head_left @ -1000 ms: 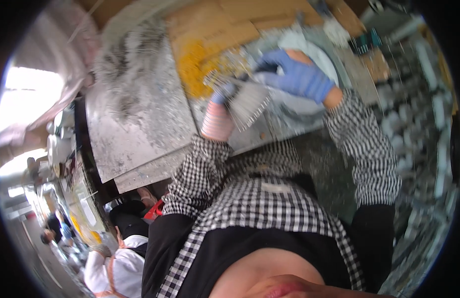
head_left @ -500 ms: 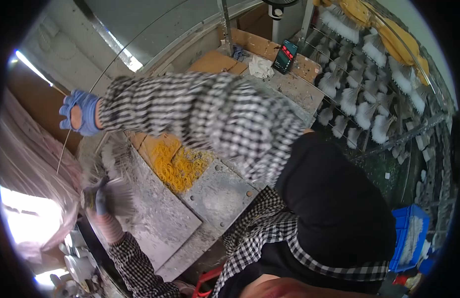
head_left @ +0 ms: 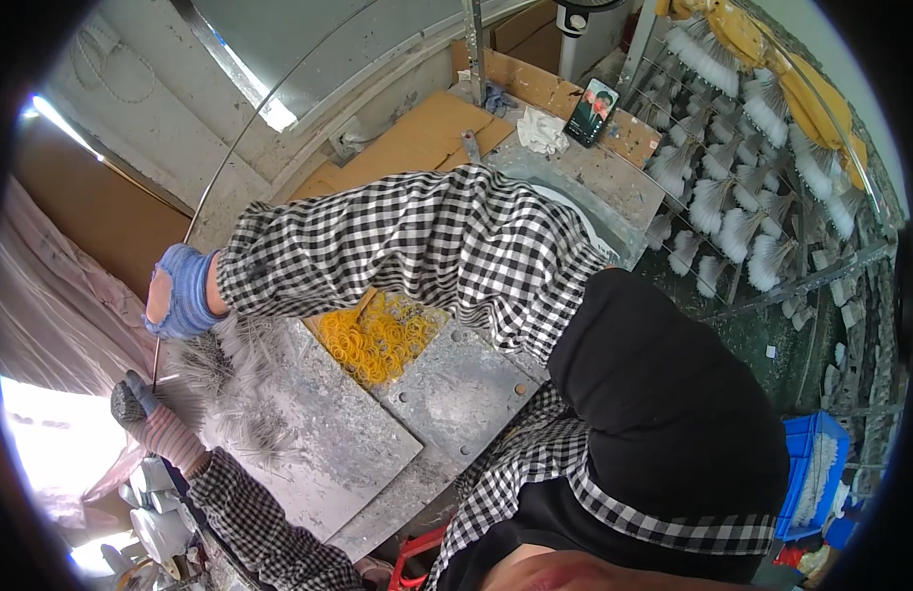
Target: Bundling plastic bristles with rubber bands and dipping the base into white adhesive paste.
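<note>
My left hand point(head_left: 159, 426), in a striped glove with grey fingers, is at the left edge of the work board. Its fingers are curled together next to the lower end of a long thin metal wire point(head_left: 241, 131); whether they hold the wire or anything else is unclear. My right arm reaches across the bench. My right hand point(head_left: 187, 293), in a blue glove with a hole over the back, is above my left hand, beside the wire. Its fingers point away and are hidden. Grey-white bristle tufts point(head_left: 241, 379) lie in a loose heap on the board beside both hands.
Yellow rubber bands point(head_left: 377, 337) lie in a pile near a metal plate with holes point(head_left: 456, 394). A phone point(head_left: 591, 113) leans at the back beside crumpled white tissue point(head_left: 542, 130). White brush heads point(head_left: 742, 202) hang on a rack at right, above a blue crate point(head_left: 813, 473).
My right hand has moved down and slightly right, nearer the left. My left hand has moved left; the bristle tuft it held no longer shows in it. The phone's picture has changed.
</note>
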Demonstrator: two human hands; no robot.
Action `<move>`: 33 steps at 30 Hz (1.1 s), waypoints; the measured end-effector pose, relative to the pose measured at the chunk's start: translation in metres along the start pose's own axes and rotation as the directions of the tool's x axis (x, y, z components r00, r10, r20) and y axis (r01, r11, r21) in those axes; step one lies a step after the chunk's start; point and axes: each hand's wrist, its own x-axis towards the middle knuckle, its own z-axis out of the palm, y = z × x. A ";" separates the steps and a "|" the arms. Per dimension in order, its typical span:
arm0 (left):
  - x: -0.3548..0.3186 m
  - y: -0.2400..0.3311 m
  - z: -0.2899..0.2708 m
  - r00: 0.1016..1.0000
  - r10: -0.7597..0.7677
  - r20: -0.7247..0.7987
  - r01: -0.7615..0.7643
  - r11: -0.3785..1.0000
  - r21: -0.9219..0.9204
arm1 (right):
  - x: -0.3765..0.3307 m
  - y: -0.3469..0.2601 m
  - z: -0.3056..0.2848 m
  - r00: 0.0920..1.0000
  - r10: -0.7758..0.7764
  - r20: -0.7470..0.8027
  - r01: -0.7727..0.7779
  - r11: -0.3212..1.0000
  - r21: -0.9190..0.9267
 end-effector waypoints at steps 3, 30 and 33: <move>-0.019 0.033 0.037 0.992 -0.125 -0.022 0.121 0.984 -0.130 | -0.007 0.020 0.006 0.995 0.004 -0.105 -0.012 0.997 -0.070; -0.234 0.108 0.091 0.596 -0.020 0.803 0.126 0.990 -0.068 | -0.211 0.352 -0.182 0.762 0.595 -0.255 -0.628 0.776 -0.067; -0.277 0.113 0.064 0.522 -0.023 0.853 0.114 0.992 -0.044 | -0.255 0.425 -0.217 0.807 0.580 -0.108 -0.590 0.795 -0.142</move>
